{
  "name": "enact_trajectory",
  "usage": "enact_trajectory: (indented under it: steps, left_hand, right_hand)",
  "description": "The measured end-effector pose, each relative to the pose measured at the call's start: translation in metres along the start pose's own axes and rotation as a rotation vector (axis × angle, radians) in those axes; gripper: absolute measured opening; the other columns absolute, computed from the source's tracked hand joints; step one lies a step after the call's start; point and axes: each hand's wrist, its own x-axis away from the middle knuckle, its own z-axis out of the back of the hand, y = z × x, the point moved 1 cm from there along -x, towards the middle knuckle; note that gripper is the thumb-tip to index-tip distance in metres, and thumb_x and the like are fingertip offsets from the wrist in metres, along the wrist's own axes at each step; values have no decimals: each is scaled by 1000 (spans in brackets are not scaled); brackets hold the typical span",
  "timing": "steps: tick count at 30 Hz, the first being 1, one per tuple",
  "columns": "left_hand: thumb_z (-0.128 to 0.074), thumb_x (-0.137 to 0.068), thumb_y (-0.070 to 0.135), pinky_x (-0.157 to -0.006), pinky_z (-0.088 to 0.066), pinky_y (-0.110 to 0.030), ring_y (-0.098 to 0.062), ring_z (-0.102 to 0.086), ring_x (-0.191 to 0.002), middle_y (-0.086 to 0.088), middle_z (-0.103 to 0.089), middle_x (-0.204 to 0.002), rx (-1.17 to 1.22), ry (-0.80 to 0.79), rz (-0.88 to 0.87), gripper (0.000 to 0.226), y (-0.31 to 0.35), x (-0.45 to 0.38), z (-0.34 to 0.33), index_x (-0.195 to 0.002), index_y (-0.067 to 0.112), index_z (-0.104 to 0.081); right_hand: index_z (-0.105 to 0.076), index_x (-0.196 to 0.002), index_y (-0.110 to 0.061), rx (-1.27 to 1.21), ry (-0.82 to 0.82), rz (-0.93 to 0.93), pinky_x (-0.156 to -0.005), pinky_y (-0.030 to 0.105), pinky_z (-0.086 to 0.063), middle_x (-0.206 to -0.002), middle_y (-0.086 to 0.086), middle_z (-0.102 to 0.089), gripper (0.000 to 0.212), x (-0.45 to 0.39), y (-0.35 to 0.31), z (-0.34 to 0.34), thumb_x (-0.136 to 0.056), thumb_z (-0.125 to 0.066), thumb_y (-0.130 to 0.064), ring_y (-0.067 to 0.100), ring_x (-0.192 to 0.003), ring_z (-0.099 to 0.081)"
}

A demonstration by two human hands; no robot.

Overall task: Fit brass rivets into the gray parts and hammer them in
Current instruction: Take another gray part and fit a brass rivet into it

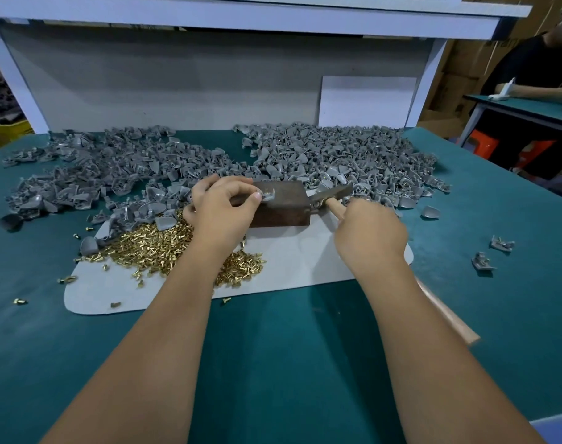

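Riveting a gray part on the block

Left hand [223, 205] fingers pinch a gray part [268, 194] on the brown block [281, 203]; right hand [371, 230] grips the hammer [332, 195].

A teal-covered table [305, 363] fills the frame. Directly on it lie two heaps of gray parts [106, 174] across the upper half, a pale mat [305, 267] at centre, stray brass rivets [20, 301] at lower left, and two loose gray pieces [483, 261] at right.
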Motion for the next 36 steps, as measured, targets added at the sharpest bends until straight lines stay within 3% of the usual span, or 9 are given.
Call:
enact_trajectory:
  steps: [3, 5, 7, 9, 12, 17, 22, 27, 36]
  left_hand:
    - [-67, -91, 37, -107, -11, -41, -9, -22, -137, 29, -58, -112, -33, 3, -6, 11, -2, -1, -2, -81, 39, -66]
    - [-67, -91, 37, -105, -11, -39, -10, -23, -137, 29, -56, -108, -51, 8, -3, 12, -1, -2, -3, -79, 40, -64]
    - [-68, -90, 36, -105, -12, -39, -10, -23, -136, 29, -55, -106, -55, 11, -4, 16, -1, -3, -4, -77, 41, -63]
    - [-69, -89, 35, -105, -12, -39, -10, -24, -136, 29, -55, -105, -55, 21, -11, 16, -2, -3, -5, -76, 42, -62]
    - [-69, -89, 34, -102, -13, -37, -11, -25, -136, 24, -60, -111, -64, 37, -23, 11, -5, -4, -4, -82, 40, -64]
    - [-68, -89, 37, -103, -14, -37, -9, -24, -135, 23, -61, -115, -74, 22, -20, 14, -6, -5, -6, -78, 42, -61]
    - [-67, -88, 34, -99, -10, -31, -6, -23, -135, 35, -46, -95, -14, 26, -25, 11, -3, -5, -7, -81, 41, -62]
    - [-67, -91, 35, -96, -10, -31, -9, -26, -135, 23, -61, -109, -68, 27, -47, 12, -4, -6, -8, -87, 46, -64]
    - [-68, -89, 36, -96, -13, -35, -8, -32, -132, 34, -54, -90, -109, 75, -41, 14, -5, -7, -9, -82, 48, -64]
  right_hand:
    - [-64, -104, -13, 72, -3, 7, -74, 37, -34, -111, 16, -52, 22, -1, -2, 1, -96, -48, -25, 36, -106, -48]
    - [-67, -104, -13, -18, 69, 57, -78, 36, -36, -108, 12, -53, 23, -5, -12, 3, -94, -52, -27, 33, -102, -48]
    - [-69, -105, -16, -265, 104, 150, -78, 32, -38, -98, 2, -54, 22, -12, -30, 5, -93, -54, -27, 22, -92, -49]
    - [-71, -104, -19, -500, 11, 217, -81, 31, -46, -98, -2, -64, 20, -20, -52, 5, -93, -55, -24, 18, -92, -57]
    - [-72, -96, -18, -663, -115, 256, -86, 37, -50, -96, 0, -70, 15, -29, -72, -2, -91, -59, -21, 18, -92, -62]
    - [-67, -81, -23, -648, -73, 256, -81, 35, -48, -93, -3, -62, 8, -34, -76, -21, -88, -63, -24, 15, -89, -56]
    - [-63, -77, -22, -661, -7, 254, -73, 30, -42, -88, -6, -55, 11, -35, -77, -28, -88, -63, -21, 15, -86, -52]
    - [-66, -77, -16, -681, 47, 245, -69, 28, -38, -85, -6, -52, 10, -33, -78, -32, -87, -64, -18, 16, -83, -52]
    - [-63, -73, -11, -753, 64, 183, -71, 23, -32, -84, -5, -51, 15, -28, -82, -31, -87, -61, -8, 23, -101, -57]
